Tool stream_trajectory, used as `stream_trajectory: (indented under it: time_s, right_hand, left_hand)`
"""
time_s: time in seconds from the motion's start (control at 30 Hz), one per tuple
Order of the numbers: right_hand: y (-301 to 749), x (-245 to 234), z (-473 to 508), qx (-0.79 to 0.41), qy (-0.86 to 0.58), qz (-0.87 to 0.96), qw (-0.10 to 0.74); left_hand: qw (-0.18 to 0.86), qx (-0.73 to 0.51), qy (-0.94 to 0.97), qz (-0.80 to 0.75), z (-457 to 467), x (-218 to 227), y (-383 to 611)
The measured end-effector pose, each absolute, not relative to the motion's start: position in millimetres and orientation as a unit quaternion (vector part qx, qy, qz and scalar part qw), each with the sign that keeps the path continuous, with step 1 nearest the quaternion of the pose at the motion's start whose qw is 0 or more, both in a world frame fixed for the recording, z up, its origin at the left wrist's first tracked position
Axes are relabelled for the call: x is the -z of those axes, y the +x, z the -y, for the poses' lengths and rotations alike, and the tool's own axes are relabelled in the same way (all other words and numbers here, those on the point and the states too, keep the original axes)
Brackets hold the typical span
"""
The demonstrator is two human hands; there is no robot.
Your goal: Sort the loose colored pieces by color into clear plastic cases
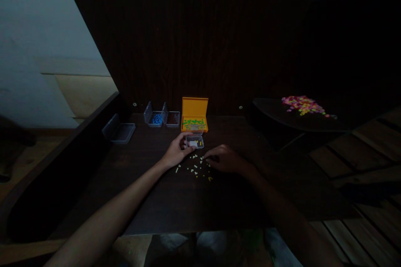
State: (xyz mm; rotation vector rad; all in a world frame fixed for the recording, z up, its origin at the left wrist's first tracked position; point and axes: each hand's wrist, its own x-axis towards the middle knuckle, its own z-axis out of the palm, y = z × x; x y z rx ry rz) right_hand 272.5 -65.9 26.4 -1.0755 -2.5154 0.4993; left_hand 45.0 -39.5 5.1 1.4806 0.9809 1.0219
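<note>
1. Now, counter (150, 200): dark, carrying everything.
2. Orange box (194, 119): open, just beyond the left fingers.
3. Left hand (177, 151): fingers grip the small clear box (196, 143) by its near edge.
4. Right hand (224, 159): palm down; grip too dark to tell.
5. Scattered beads (196, 169): between both hands, touching neither box.

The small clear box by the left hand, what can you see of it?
The small clear box looks like see-through plastic, shallow and rectangular, lying flat and open on the dark table, just in front of the orange case. A few yellow and pale bits lie inside. The left hand seems to pinch its left end.
</note>
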Motion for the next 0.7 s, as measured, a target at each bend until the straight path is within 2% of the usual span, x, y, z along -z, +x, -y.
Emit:
stream_trajectory:
  time_s: [0.43, 0.7]
  right_hand:
    - [272.1, -18.6, 64.6, -0.147, -0.414, 0.886, 0.147]
    - [273.4, -24.2, 63.9, -0.161, -0.391, 0.886, 0.189]
  left_hand:
    - [0.520, -0.438, 0.619, -0.394, 42.6, -10.6, 46.0]
    - [0.503, -0.435, 0.629, -0.404, 42.4, -8.9, 44.3]
